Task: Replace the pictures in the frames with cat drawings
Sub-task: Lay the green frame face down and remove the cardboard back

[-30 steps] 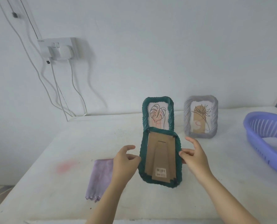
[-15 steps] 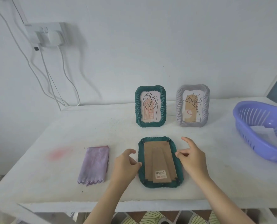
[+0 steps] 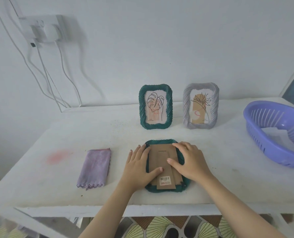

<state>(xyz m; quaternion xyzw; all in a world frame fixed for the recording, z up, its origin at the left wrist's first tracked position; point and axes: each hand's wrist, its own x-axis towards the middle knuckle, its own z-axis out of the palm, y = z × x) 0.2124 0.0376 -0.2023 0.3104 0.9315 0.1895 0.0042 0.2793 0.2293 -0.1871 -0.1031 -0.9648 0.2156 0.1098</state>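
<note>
Green frame [image 3: 165, 143] lies face-down on the tabletop [image 3: 228, 169] near the front edge, cardboard back [image 3: 160, 156] up w/ a barcode sticker at the near end. My left hand [image 3: 139, 167] is flat, fingers straight, over its left rim, thumb on the back. My right hand [image 3: 189, 160] is flat across the right side. Behind it, upright: second green frame [image 3: 142, 107] & grey frame [image 3: 186, 107], both w/ plant drawings. Purple cloth [image 3: 95, 168] lies left, purple basket [image 3: 256, 134] right.
</note>
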